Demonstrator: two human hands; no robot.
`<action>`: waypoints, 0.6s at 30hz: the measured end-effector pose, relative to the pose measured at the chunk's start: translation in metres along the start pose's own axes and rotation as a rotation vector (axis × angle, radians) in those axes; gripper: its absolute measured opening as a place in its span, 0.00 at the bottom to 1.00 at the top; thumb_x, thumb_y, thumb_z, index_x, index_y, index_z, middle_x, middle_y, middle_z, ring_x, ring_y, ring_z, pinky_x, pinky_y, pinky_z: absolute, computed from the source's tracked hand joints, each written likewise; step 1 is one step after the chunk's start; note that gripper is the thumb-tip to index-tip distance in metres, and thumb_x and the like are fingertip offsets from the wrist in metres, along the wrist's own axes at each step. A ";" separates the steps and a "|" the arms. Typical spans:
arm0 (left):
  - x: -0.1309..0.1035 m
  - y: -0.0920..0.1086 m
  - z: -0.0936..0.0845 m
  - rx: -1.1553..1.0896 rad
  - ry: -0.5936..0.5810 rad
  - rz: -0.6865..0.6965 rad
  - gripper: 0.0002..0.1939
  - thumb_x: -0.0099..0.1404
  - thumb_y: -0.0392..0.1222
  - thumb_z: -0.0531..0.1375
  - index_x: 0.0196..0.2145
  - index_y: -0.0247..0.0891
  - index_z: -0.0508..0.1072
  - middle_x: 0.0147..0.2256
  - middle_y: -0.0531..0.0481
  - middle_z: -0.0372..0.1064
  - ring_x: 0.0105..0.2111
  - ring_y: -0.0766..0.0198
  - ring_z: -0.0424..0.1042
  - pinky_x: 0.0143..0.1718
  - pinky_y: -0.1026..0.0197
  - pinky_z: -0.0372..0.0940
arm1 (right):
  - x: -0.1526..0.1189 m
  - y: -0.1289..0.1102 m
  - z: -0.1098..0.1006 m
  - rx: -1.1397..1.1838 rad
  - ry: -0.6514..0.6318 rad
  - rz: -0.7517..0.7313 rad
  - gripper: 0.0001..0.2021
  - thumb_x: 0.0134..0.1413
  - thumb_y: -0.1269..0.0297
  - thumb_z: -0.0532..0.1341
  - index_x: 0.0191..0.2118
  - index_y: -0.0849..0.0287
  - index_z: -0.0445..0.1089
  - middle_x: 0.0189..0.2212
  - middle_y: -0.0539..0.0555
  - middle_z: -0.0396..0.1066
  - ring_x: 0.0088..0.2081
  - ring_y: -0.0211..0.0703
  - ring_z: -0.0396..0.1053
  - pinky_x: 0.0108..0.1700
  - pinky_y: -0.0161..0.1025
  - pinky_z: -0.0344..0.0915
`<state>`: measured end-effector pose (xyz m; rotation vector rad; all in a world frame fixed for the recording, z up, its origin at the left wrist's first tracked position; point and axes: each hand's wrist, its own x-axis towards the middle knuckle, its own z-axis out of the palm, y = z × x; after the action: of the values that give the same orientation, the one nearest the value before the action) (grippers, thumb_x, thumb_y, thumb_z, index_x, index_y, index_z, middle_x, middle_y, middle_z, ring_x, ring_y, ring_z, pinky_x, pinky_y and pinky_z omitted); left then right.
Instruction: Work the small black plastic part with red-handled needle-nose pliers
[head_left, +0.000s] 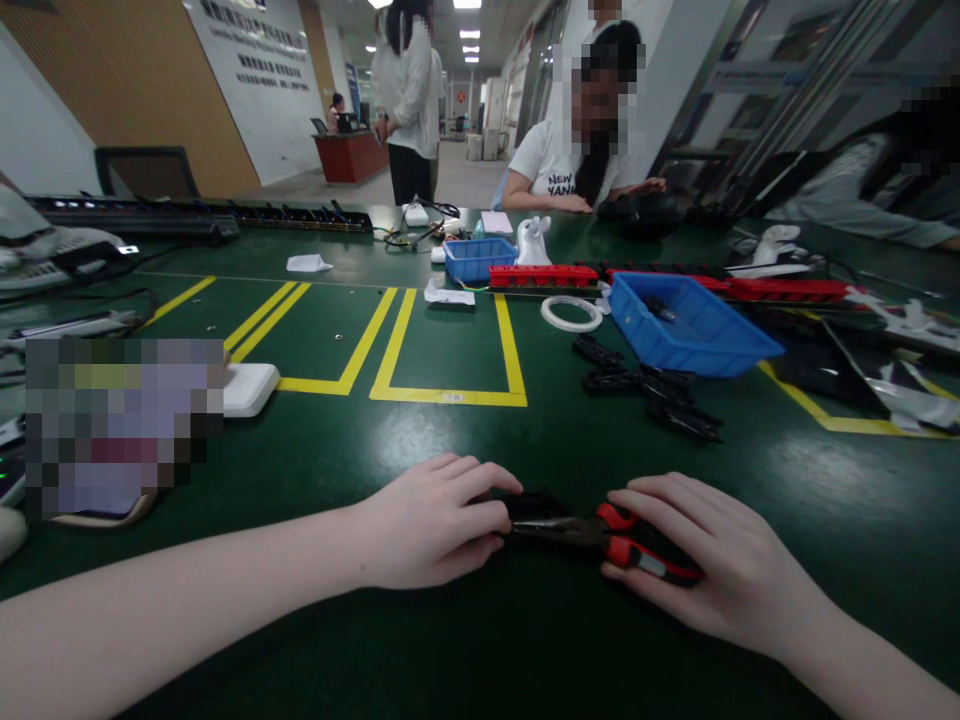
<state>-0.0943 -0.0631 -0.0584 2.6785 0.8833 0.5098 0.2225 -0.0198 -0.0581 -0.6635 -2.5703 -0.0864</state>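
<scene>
Long-nose pliers (570,530) with red and black handles lie low over the green table. Their handles are in my right hand (720,560), whose fingers wrap round them from the right. The jaws point left toward my left hand (442,520). Its fingers are bent round a small black part (532,503) beside the plier tips; most of that part is hidden by the fingers and is hard to make out against the dark table.
Several black parts (649,390) lie before a blue bin (686,325), near a white tape roll (571,313). A white box (251,390) and a phone are at left. Yellow tape (450,396) marks the green table (315,450). A person (555,165) sits across.
</scene>
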 end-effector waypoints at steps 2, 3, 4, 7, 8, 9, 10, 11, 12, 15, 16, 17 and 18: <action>0.000 0.000 0.000 -0.001 0.001 -0.003 0.05 0.69 0.36 0.57 0.43 0.37 0.71 0.56 0.44 0.65 0.50 0.56 0.70 0.49 0.53 0.69 | -0.003 0.004 0.000 -0.006 -0.003 0.007 0.19 0.57 0.54 0.64 0.51 0.58 0.69 0.40 0.58 0.75 0.37 0.46 0.74 0.36 0.42 0.72; 0.000 0.000 -0.001 -0.001 0.000 -0.007 0.05 0.69 0.36 0.57 0.43 0.37 0.71 0.56 0.44 0.65 0.50 0.56 0.70 0.49 0.53 0.69 | -0.004 0.006 0.000 -0.010 0.000 0.011 0.19 0.58 0.54 0.64 0.51 0.58 0.69 0.40 0.58 0.75 0.38 0.46 0.74 0.36 0.42 0.72; 0.000 0.000 -0.001 0.000 0.000 -0.010 0.05 0.69 0.35 0.57 0.42 0.37 0.71 0.56 0.44 0.65 0.50 0.56 0.70 0.49 0.53 0.69 | -0.005 0.008 0.000 -0.014 0.006 0.018 0.18 0.58 0.55 0.64 0.51 0.58 0.69 0.40 0.58 0.75 0.38 0.46 0.74 0.37 0.42 0.72; 0.000 0.001 -0.001 0.009 0.007 -0.010 0.05 0.68 0.35 0.58 0.42 0.37 0.70 0.55 0.44 0.66 0.49 0.57 0.71 0.49 0.53 0.69 | -0.007 0.011 0.001 -0.007 0.022 0.042 0.19 0.57 0.55 0.64 0.51 0.58 0.69 0.41 0.58 0.75 0.38 0.47 0.74 0.38 0.42 0.72; 0.000 0.001 -0.001 0.012 0.009 -0.007 0.05 0.68 0.36 0.58 0.42 0.37 0.70 0.55 0.44 0.66 0.49 0.57 0.71 0.48 0.53 0.69 | -0.007 0.011 0.001 -0.002 0.023 0.048 0.19 0.57 0.55 0.65 0.51 0.57 0.69 0.41 0.58 0.75 0.38 0.47 0.74 0.38 0.43 0.72; 0.000 0.000 0.000 0.013 0.010 -0.003 0.05 0.68 0.36 0.58 0.42 0.37 0.71 0.55 0.44 0.66 0.48 0.57 0.71 0.48 0.53 0.70 | -0.007 0.011 0.002 0.000 0.021 0.052 0.20 0.56 0.55 0.65 0.51 0.57 0.69 0.41 0.58 0.75 0.38 0.47 0.74 0.38 0.43 0.72; 0.000 0.000 0.000 0.013 0.013 0.000 0.05 0.69 0.36 0.58 0.42 0.37 0.71 0.55 0.44 0.66 0.48 0.57 0.71 0.48 0.53 0.70 | -0.006 0.010 0.003 0.000 0.017 0.053 0.20 0.56 0.55 0.65 0.52 0.57 0.69 0.41 0.58 0.75 0.39 0.47 0.74 0.38 0.43 0.72; 0.000 0.000 0.000 0.011 0.013 0.001 0.05 0.69 0.36 0.58 0.42 0.37 0.71 0.55 0.43 0.65 0.49 0.57 0.71 0.48 0.53 0.70 | -0.006 0.009 0.003 -0.003 0.015 0.054 0.21 0.56 0.54 0.65 0.52 0.56 0.69 0.42 0.58 0.75 0.39 0.47 0.74 0.39 0.43 0.72; 0.000 0.000 0.000 0.009 0.013 0.000 0.05 0.69 0.36 0.58 0.43 0.37 0.71 0.55 0.43 0.65 0.49 0.57 0.71 0.48 0.53 0.70 | -0.006 0.008 0.004 -0.009 0.012 0.054 0.21 0.56 0.54 0.65 0.53 0.56 0.69 0.42 0.58 0.75 0.40 0.48 0.74 0.39 0.43 0.72; 0.000 0.000 0.000 0.002 0.012 -0.004 0.06 0.69 0.36 0.58 0.43 0.37 0.71 0.55 0.44 0.65 0.50 0.56 0.70 0.49 0.52 0.69 | -0.006 0.007 0.005 -0.019 0.015 0.057 0.22 0.56 0.54 0.65 0.54 0.57 0.68 0.44 0.59 0.74 0.41 0.49 0.74 0.40 0.45 0.72; 0.000 0.001 -0.001 0.001 0.009 -0.007 0.06 0.69 0.36 0.58 0.43 0.37 0.71 0.56 0.44 0.65 0.50 0.56 0.70 0.50 0.52 0.69 | -0.006 0.006 0.004 -0.018 0.021 0.062 0.23 0.56 0.54 0.65 0.54 0.57 0.68 0.44 0.59 0.74 0.42 0.49 0.74 0.40 0.45 0.72; 0.000 0.001 -0.002 0.001 0.004 -0.011 0.06 0.69 0.36 0.58 0.44 0.37 0.72 0.56 0.44 0.65 0.50 0.57 0.70 0.50 0.52 0.69 | -0.006 0.006 0.004 -0.017 0.024 0.068 0.23 0.56 0.55 0.65 0.55 0.57 0.68 0.45 0.59 0.74 0.42 0.50 0.74 0.40 0.45 0.72; 0.000 0.002 -0.002 0.001 -0.002 -0.017 0.06 0.69 0.35 0.58 0.44 0.38 0.72 0.56 0.44 0.65 0.50 0.57 0.70 0.50 0.52 0.69 | -0.006 0.005 0.004 -0.015 0.025 0.073 0.23 0.56 0.55 0.65 0.55 0.57 0.67 0.45 0.60 0.74 0.43 0.50 0.74 0.40 0.45 0.72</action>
<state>-0.0941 -0.0642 -0.0555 2.6695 0.9054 0.5026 0.2279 -0.0175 -0.0646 -0.7566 -2.5205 -0.0890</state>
